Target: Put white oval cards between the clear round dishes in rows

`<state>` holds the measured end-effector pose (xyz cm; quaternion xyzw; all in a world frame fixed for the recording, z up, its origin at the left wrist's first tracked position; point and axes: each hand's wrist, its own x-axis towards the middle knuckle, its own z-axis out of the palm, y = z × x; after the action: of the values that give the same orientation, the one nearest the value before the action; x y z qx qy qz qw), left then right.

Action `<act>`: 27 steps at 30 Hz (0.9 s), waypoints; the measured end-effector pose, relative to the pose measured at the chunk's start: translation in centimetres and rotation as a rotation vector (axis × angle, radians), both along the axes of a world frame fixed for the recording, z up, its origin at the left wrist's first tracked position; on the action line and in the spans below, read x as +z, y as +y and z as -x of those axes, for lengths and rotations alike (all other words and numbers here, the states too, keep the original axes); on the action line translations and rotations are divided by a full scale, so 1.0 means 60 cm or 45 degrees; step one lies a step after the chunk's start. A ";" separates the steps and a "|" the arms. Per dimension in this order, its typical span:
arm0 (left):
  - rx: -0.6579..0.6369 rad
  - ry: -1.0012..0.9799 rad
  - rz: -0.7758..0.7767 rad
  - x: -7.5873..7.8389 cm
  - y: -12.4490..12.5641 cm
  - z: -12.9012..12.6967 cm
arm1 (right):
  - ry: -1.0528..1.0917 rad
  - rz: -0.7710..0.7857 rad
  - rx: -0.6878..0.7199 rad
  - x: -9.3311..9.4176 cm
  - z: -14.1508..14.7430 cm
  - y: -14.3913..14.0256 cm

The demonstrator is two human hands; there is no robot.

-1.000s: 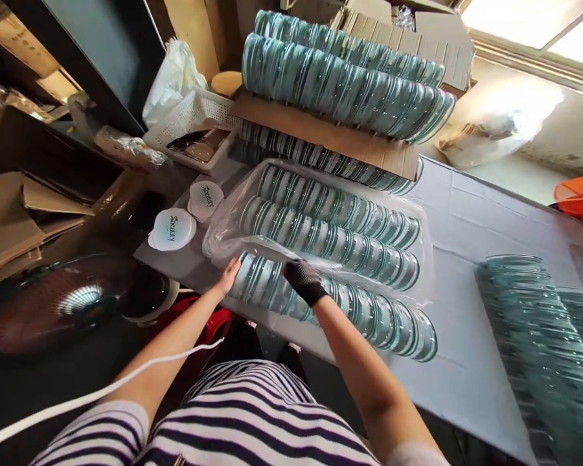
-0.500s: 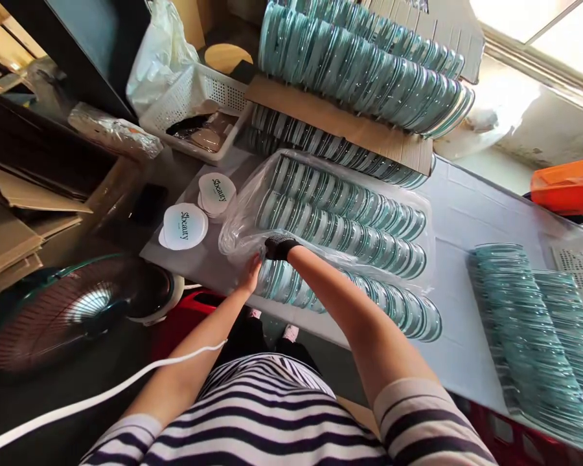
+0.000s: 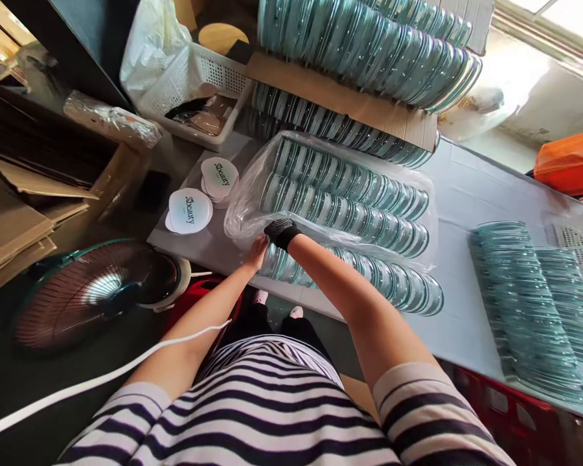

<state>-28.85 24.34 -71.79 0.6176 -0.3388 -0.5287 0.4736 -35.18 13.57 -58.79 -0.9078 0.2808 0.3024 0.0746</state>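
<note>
- Resting against the near-left end of the front row of glass discs (image 3: 354,275), the bare left hand (image 3: 256,251) is lying with fingers loosely extended, more open than closed, touching the discs' edge without clearly gripping anything.
- Meeting it just above, the right hand (image 3: 280,232) is wearing a black glove and curling down onto the same end of the row, right at the mouth of the clear plastic bag (image 3: 250,207); whether it is pinching the bag or a disc is hard to make out, since the fingertips are turned away.
- Both forearms are reaching forward from a striped shirt (image 3: 272,414), the left one angling up from lower left and the right one crossing in from lower right, so the two hands are almost touching.
- The discs are standing on edge in three long rows on the white table (image 3: 466,213); the bag is covering the two farther rows, while the front row is lying mostly outside it along the table's near edge.
- More discs are sitting in rows on and under a sheet of cardboard (image 3: 340,97) behind the bag, and leaning stacks of glass (image 3: 529,304) are lying well apart to the right.
- Two round white labels (image 3: 190,210) with printed lettering are lying just left of the bag, near a white basket (image 3: 199,97).
- A fan (image 3: 97,291) is sitting low on the left, its blades blurring.
- The orange tray (image 3: 571,162) at far right is cut off by the frame.
</note>
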 end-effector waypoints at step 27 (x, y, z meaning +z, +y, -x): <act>-0.434 -1.061 0.585 0.063 0.029 0.003 | 0.026 0.081 -0.698 0.015 0.164 0.077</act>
<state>-29.04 26.09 -68.01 0.5921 -0.7025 -0.2188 0.3288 -45.01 18.17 -57.89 -0.7968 0.5261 0.2710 0.1221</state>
